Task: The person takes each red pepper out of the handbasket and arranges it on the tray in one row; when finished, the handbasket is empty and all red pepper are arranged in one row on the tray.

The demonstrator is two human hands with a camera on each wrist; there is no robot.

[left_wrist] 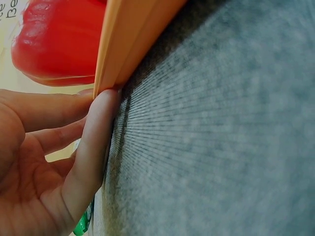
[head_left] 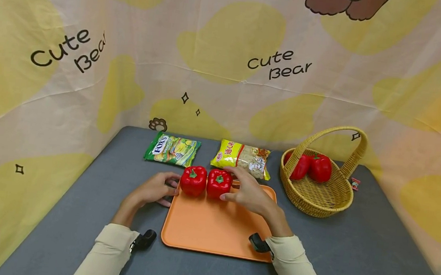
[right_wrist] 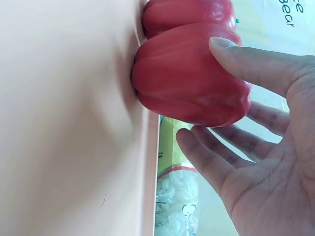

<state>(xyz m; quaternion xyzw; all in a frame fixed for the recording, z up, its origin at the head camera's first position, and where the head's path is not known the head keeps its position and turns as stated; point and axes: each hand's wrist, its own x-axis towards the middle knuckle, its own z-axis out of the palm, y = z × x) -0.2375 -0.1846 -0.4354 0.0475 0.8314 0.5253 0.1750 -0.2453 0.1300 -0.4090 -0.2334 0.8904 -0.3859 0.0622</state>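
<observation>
Two red bell peppers stand side by side at the far left of an orange tray [head_left: 215,230]. My left hand [head_left: 158,188] is at the tray's left edge, thumb and a finger meeting at the rim, as the left wrist view shows. Close to it stands the left bell pepper [head_left: 193,182]. Around the right bell pepper [head_left: 215,190] reaches my right hand [head_left: 252,193]. Its thumb [right_wrist: 241,59] lies across the pepper's near side, while the other fingers spread behind and beside it, their tips partly hidden.
Behind the tray lie a green FOX'S candy bag [head_left: 173,149] and a yellow pasta bag [head_left: 248,160]. On the right, a wicker basket [head_left: 317,204] with a tall handle holds more red bell peppers [head_left: 320,168]. A small red packet [head_left: 354,184] lies beside it on the grey table [head_left: 369,245].
</observation>
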